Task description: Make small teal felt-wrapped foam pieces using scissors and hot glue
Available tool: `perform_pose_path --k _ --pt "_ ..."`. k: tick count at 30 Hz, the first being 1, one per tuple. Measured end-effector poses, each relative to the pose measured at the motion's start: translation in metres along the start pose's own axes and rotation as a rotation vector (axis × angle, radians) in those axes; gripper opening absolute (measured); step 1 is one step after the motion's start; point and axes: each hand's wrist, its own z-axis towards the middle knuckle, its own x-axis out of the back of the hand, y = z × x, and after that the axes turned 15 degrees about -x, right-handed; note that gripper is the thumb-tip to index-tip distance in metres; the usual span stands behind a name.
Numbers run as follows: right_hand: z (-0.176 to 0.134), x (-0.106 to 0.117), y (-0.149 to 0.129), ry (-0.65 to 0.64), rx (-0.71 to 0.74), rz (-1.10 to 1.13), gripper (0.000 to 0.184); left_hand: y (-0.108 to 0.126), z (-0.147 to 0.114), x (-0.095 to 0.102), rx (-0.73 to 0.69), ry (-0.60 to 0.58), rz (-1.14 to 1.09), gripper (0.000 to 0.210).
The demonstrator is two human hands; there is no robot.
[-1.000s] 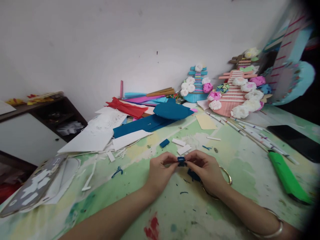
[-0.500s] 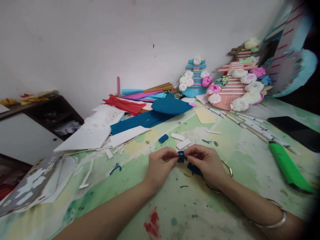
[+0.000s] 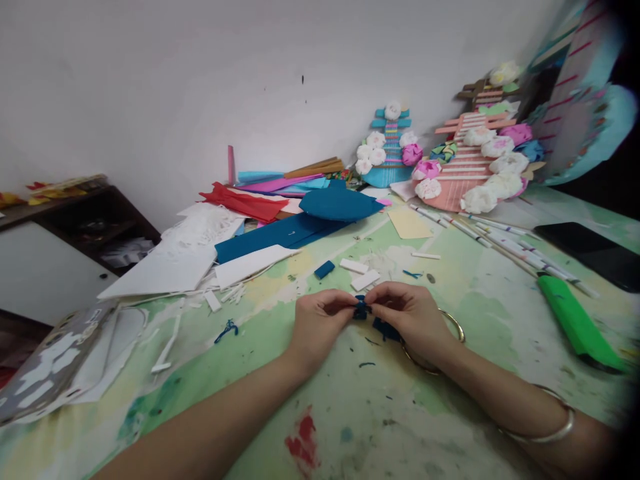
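Note:
A small dark blue crepe-paper piece (image 3: 360,307) is pinched between both hands above the table. My left hand (image 3: 323,323) grips its left side with thumb and fingertips, and my right hand (image 3: 413,317) holds the right side the same way. Another dark blue paper piece (image 3: 386,329) shows under my right fingers; whether that hand touches it I cannot tell. Just beyond the hands lie a small blue block (image 3: 325,269) and two white strips, one of them a white piece (image 3: 365,280).
Blue crepe paper (image 3: 340,203), red paper (image 3: 245,202) and white sheets (image 3: 160,270) are heaped at the back left. Flower-decorated paper instruments (image 3: 470,173) lean on the wall. Pens (image 3: 520,250), a phone (image 3: 590,253) and a green box cutter (image 3: 575,323) lie on the right.
The view has shifted slightly, so things on the table appear a little higher and further left. Both hands still pinch the blue paper piece, with the fingertips slightly closer together.

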Motion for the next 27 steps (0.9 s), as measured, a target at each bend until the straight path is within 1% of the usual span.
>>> perform_pose_path --k 9,16,19,23,27 --pt "-0.0007 -0.0001 -0.0010 0.000 -0.032 -0.010 0.012 0.0007 0.0001 0.0011 0.050 -0.014 -0.020 0.007" --pt "-0.0007 -0.0002 -0.0005 -0.005 -0.039 -0.023 0.013 0.0007 -0.0007 0.0016 0.007 -0.011 -0.003 0.006" --pt "-0.0005 -0.0003 -0.0009 -0.013 -0.041 -0.012 0.015 -0.0009 -0.0008 0.0018 0.000 -0.013 -0.025 0.006" --pt "-0.0007 0.0000 -0.0007 -0.012 -0.031 -0.018 0.015 -0.0017 -0.0010 0.0018 0.036 -0.015 -0.079 0.008" --pt "-0.0009 0.0001 0.0001 -0.002 -0.044 -0.007 0.016 -0.0010 -0.0016 0.0008 0.043 0.006 -0.146 0.012"
